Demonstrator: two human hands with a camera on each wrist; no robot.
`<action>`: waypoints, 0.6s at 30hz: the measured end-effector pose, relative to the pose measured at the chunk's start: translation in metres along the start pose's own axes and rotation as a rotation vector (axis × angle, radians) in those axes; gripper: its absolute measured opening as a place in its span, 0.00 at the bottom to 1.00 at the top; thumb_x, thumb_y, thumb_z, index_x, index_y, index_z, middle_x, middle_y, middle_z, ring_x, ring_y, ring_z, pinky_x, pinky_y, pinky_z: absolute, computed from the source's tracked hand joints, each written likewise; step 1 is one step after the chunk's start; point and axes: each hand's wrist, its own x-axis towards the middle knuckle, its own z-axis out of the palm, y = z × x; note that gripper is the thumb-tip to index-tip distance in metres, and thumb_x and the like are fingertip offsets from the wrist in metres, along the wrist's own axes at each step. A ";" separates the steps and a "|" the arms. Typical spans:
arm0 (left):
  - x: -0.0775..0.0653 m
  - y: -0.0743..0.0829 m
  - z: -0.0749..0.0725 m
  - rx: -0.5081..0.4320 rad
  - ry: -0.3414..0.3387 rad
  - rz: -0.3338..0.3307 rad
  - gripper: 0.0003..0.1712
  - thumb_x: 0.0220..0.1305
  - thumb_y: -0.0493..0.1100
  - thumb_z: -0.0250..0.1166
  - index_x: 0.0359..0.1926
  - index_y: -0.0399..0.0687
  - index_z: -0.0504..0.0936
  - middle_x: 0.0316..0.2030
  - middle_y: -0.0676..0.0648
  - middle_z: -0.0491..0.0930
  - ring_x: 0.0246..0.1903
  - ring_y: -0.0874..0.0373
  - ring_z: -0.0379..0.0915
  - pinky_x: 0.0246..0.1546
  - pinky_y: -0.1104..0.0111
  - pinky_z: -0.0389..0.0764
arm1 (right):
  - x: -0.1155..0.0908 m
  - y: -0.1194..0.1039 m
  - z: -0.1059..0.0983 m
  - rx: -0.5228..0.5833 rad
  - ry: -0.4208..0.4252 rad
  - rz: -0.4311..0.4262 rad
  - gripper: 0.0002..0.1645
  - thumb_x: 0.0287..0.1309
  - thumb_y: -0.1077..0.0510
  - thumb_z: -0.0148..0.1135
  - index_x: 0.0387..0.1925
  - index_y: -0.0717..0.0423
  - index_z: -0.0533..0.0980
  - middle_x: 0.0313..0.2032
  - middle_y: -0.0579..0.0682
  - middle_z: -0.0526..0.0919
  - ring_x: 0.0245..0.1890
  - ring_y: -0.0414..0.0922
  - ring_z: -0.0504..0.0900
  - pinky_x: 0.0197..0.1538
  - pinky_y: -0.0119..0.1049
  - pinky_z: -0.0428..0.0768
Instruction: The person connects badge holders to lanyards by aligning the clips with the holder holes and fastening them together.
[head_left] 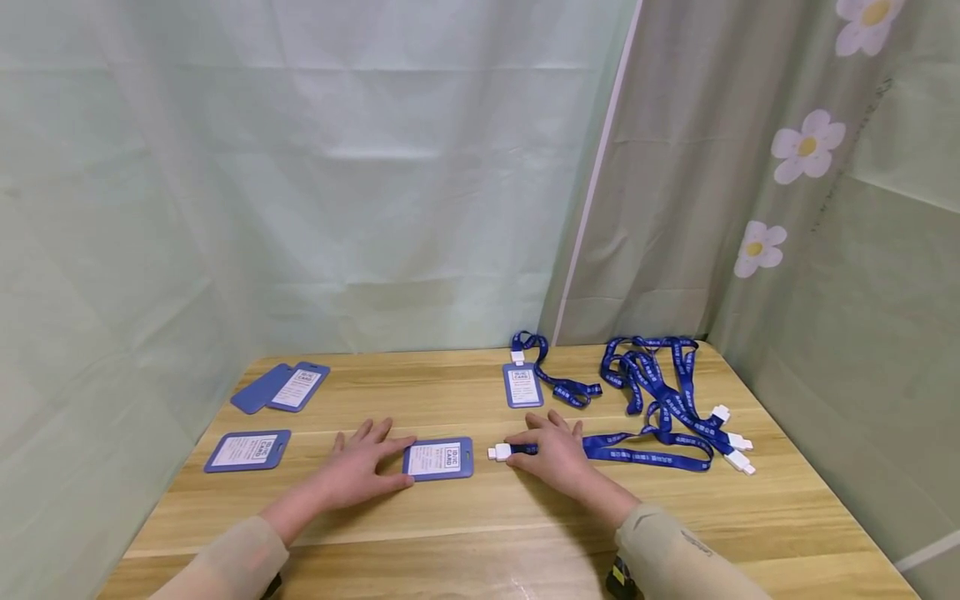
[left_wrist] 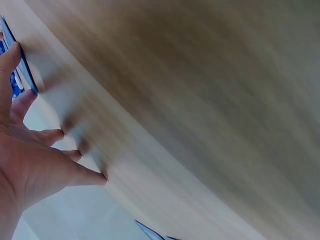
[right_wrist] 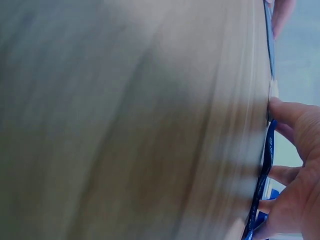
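Note:
My left hand (head_left: 357, 469) holds a blue ID card holder (head_left: 439, 459) at its left end, thumb and forefinger on opposite edges. In the left wrist view, the other fingers of the left hand (left_wrist: 40, 150) are spread, their tips on the tabletop. The holder lies flat, its slotted end facing right. My right hand (head_left: 558, 457) pinches the white plastic clip (head_left: 502, 452) of a blue lanyard (head_left: 645, 457) between thumb and forefinger. A small gap separates the clip's tip from the holder. The lanyard's strap passes under the right hand, as the right wrist view shows (right_wrist: 267, 155).
Another card holder (head_left: 247, 451) lies at the left, with two overlapping holders (head_left: 298, 387) behind it. A holder (head_left: 522, 385) clipped to a lanyard lies at the back. Several tangled lanyards (head_left: 660, 379) with white clips lie at the right. Curtains hang round the wooden table (head_left: 420, 550).

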 end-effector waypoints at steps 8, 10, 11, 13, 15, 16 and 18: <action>0.005 0.007 0.007 -0.008 -0.004 0.017 0.44 0.62 0.71 0.66 0.74 0.60 0.72 0.76 0.32 0.56 0.75 0.26 0.43 0.64 0.22 0.38 | 0.001 -0.006 0.003 0.001 -0.006 -0.019 0.22 0.55 0.40 0.76 0.51 0.37 0.88 0.70 0.57 0.72 0.74 0.69 0.55 0.66 0.81 0.39; 0.005 0.006 0.008 -0.008 0.008 0.021 0.45 0.61 0.71 0.66 0.75 0.59 0.71 0.76 0.32 0.56 0.75 0.26 0.44 0.64 0.22 0.38 | 0.001 -0.005 0.002 -0.008 -0.001 -0.018 0.24 0.55 0.39 0.76 0.53 0.36 0.87 0.69 0.57 0.73 0.75 0.68 0.55 0.67 0.80 0.38; 0.005 0.005 0.008 -0.009 0.014 0.022 0.46 0.61 0.71 0.67 0.75 0.58 0.70 0.76 0.32 0.56 0.75 0.26 0.44 0.64 0.22 0.38 | 0.001 -0.005 0.002 -0.016 0.003 -0.019 0.24 0.54 0.39 0.76 0.53 0.36 0.87 0.69 0.56 0.73 0.75 0.68 0.55 0.67 0.80 0.38; 0.005 0.004 0.009 -0.009 0.022 0.024 0.46 0.61 0.70 0.67 0.75 0.57 0.70 0.76 0.32 0.56 0.75 0.26 0.44 0.64 0.22 0.38 | 0.001 -0.004 0.001 -0.026 0.007 -0.021 0.25 0.54 0.39 0.77 0.53 0.36 0.86 0.69 0.56 0.73 0.75 0.68 0.54 0.68 0.79 0.37; 0.005 0.003 0.009 -0.007 0.026 0.023 0.45 0.61 0.70 0.67 0.74 0.58 0.71 0.76 0.32 0.56 0.75 0.26 0.44 0.63 0.22 0.38 | 0.001 -0.003 0.001 -0.026 0.007 -0.031 0.23 0.54 0.39 0.77 0.52 0.36 0.87 0.69 0.57 0.73 0.75 0.68 0.54 0.68 0.79 0.36; 0.005 0.002 0.009 -0.005 0.025 0.022 0.44 0.61 0.71 0.67 0.74 0.59 0.72 0.76 0.31 0.56 0.75 0.26 0.44 0.63 0.22 0.38 | 0.002 -0.003 0.001 -0.020 0.001 -0.033 0.22 0.54 0.40 0.77 0.52 0.36 0.87 0.70 0.57 0.72 0.75 0.68 0.53 0.68 0.79 0.36; 0.005 0.002 0.009 -0.005 0.017 0.019 0.43 0.62 0.71 0.66 0.73 0.60 0.73 0.76 0.31 0.56 0.75 0.26 0.43 0.63 0.22 0.38 | 0.002 -0.003 0.002 -0.005 -0.009 -0.035 0.21 0.55 0.41 0.77 0.50 0.36 0.88 0.71 0.58 0.71 0.75 0.68 0.53 0.67 0.80 0.36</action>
